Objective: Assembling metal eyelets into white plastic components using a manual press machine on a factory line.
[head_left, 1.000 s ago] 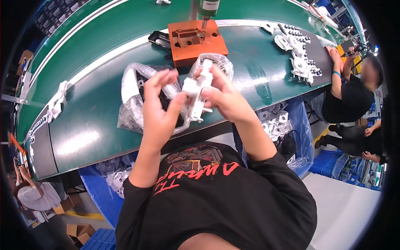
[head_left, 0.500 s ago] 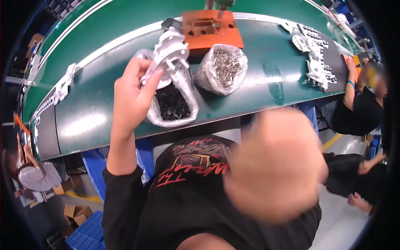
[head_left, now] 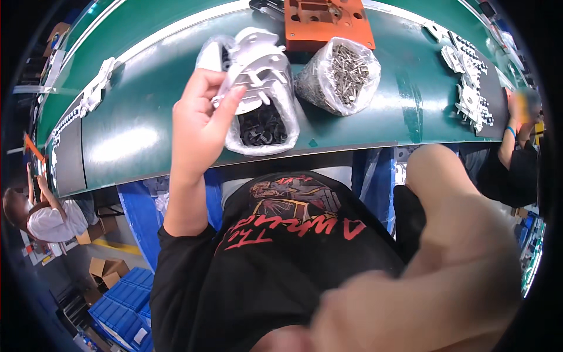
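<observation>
My left hand (head_left: 202,120) holds a white moulded plastic part (head_left: 258,67) with several upright posts, pinched between thumb and fingers above the table. Directly below the part, a clear plastic bag (head_left: 288,114) gapes with small black pieces (head_left: 258,132) inside. To its right leans another plastic bag (head_left: 308,82), filled with small metal pins or screws (head_left: 350,73). My right arm is bent sharply and close to the camera. My right hand (head_left: 366,314) is a blur low in the picture, in front of my black shirt, and its fingers cannot be made out.
Behind the bags stands an orange fixture block (head_left: 360,35) with holes, beside a black object (head_left: 271,8). White parts (head_left: 97,88) lie at the left and more white parts (head_left: 469,97) at the right. Co-workers sit at both sides. Blue crates (head_left: 120,305) stand lower left.
The view has shifted, so the bags and block appear higher and further right. My right arm has swung, its hand now low in the picture. My left hand still holds the white part.
</observation>
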Demonstrator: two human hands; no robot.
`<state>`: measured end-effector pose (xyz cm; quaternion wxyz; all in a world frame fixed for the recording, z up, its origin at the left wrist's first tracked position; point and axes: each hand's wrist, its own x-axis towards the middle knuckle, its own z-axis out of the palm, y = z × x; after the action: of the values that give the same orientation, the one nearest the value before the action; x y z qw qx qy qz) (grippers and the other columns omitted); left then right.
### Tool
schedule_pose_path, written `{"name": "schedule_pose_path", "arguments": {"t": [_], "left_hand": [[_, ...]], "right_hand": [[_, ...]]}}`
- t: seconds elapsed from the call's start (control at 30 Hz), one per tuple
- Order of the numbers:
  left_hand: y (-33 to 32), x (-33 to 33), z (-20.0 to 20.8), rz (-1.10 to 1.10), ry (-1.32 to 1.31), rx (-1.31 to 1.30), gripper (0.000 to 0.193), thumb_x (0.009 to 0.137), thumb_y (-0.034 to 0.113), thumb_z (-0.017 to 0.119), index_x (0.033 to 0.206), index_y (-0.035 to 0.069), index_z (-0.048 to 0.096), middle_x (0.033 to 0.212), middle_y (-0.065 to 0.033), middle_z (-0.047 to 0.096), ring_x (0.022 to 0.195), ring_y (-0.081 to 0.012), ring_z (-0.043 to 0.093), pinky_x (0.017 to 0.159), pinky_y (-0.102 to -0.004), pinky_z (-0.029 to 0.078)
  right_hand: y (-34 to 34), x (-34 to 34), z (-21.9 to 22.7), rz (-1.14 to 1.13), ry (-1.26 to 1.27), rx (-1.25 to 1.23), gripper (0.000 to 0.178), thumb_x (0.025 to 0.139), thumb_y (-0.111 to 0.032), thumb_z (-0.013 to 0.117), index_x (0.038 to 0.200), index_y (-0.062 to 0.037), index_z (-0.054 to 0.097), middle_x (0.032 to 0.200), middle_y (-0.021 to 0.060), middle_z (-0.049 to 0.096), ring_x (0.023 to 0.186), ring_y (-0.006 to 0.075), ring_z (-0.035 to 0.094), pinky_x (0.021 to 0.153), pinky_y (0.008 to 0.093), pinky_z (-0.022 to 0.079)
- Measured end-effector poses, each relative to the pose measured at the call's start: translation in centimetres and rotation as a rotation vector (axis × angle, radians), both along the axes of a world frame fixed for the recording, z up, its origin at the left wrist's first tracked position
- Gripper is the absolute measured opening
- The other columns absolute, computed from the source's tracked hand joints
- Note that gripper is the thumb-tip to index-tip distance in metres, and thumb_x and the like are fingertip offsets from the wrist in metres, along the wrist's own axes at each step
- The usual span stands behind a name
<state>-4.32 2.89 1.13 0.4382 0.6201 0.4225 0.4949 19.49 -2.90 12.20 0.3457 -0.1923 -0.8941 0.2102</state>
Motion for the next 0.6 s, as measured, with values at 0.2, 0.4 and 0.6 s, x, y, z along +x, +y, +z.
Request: {"name": "schedule_pose_path", "arguments": {"t": [0.2,0.4,0.6], "left_hand": [[-0.9,-1.4,-1.0,0.0,-0.054,-0.059,0.014,0.089,0.003,0.056,0.099,-0.004,0.049,0.09,-0.0084,0.06,0.081,-0.007,0.055,0.07,-0.0175,0.042],[-0.1,-0.1,-1.0,-0.024,-0.068,-0.087,0.015,0.088,0.004,0.058,0.098,-0.003,0.05,0.088,-0.0069,0.06,0.078,-0.0063,0.055,0.067,-0.0176,0.042],[-1.4,-0.8,-1.6,0.034,-0.089,-0.106,0.015,0.088,0.004,0.058,0.098,-0.004,0.051,0.087,-0.0073,0.062,0.075,-0.0045,0.054,0.063,-0.0159,0.04]], "right_hand": [[-0.3,0.6,-1.3,-0.048,-0.052,-0.053,0.021,0.052,-0.023,0.059,0.063,-0.0067,0.052,0.054,0.0036,0.044,0.045,0.022,0.044,0.042,0.0326,0.032],[-2.3,2.8,-1.3,-0.026,-0.053,-0.078,0.018,0.053,-0.02,0.059,0.063,-0.0067,0.052,0.056,0.004,0.045,0.047,0.0224,0.046,0.043,0.0329,0.034],[-4.0,6.6,-2.5,0.106,-0.068,-0.09,0.016,0.055,-0.018,0.059,0.064,-0.0067,0.052,0.057,0.0045,0.046,0.049,0.0229,0.048,0.044,0.0333,0.036]]}}
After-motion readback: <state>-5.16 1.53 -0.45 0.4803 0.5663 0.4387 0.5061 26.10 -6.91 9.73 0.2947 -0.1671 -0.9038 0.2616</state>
